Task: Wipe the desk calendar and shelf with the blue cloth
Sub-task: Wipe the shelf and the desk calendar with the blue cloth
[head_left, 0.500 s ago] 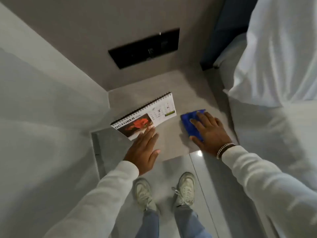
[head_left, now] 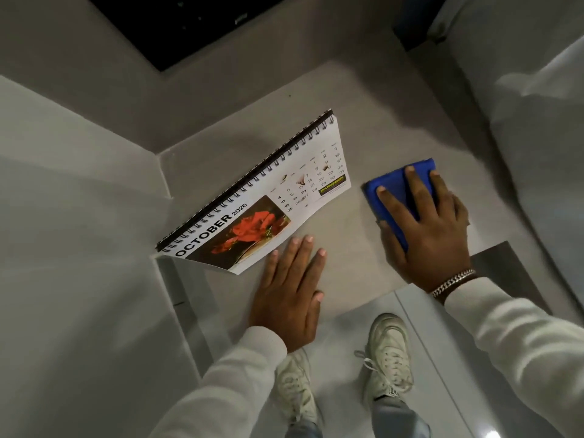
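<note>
head | right hand [head_left: 433,235] flat on folded blue cloth [head_left: 395,181] | spiral-bound calendar [head_left: 252,200]

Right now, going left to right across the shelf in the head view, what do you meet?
Desk calendar → blue cloth with the right hand pressing flat on it → white bedding. The left hand overlaps the calendar's span, so it is left out.

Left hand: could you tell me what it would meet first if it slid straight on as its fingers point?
Probably the desk calendar: the left hand lies flat on the shelf, fingertips just short of its edge.
</note>
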The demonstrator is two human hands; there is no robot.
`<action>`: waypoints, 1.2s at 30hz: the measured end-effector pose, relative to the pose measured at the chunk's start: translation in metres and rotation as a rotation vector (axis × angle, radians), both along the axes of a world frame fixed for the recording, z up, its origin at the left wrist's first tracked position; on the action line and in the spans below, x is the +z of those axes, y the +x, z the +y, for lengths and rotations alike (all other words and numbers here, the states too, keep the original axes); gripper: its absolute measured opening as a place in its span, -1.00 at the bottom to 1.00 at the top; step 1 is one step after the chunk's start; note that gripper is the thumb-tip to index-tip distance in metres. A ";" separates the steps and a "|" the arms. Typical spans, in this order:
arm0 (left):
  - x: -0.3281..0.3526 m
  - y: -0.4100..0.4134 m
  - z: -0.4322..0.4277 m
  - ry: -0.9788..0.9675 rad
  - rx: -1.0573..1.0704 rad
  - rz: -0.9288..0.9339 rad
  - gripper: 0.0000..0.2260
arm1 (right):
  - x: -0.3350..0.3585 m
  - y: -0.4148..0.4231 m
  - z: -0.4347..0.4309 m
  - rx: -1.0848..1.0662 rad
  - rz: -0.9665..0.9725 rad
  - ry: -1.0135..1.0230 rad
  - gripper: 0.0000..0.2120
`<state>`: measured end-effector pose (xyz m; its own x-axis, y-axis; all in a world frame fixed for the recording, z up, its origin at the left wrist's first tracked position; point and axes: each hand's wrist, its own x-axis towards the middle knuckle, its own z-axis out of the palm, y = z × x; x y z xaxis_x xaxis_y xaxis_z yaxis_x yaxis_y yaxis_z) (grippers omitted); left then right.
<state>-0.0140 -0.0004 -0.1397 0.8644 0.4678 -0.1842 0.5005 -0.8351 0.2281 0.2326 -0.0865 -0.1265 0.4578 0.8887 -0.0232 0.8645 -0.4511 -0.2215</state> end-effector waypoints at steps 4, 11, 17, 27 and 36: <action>0.005 0.005 0.001 -0.013 0.005 0.011 -0.42 | 0.000 -0.008 0.001 -0.043 -0.020 0.076 -0.50; 0.046 -0.009 0.023 -0.299 -0.095 -0.003 -0.50 | 0.021 -0.048 -0.019 -0.161 0.219 0.200 -0.49; 0.127 -0.017 0.041 -0.251 -0.354 -0.089 -0.49 | 0.059 -0.076 -0.022 -0.274 0.573 0.313 -0.57; 0.156 0.053 0.152 0.088 -0.361 -0.011 -0.23 | 0.061 -0.125 0.041 -0.624 0.751 0.689 -0.60; 0.139 0.054 0.163 0.001 -0.420 -0.011 -0.14 | 0.057 -0.138 0.094 -0.811 0.949 0.861 -0.52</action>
<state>0.0396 0.1624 -0.0002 0.9820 0.0741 -0.1736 0.1138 -0.9663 0.2311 0.0944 0.0071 -0.0700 0.9299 0.3072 -0.2022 -0.1566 -0.1667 -0.9735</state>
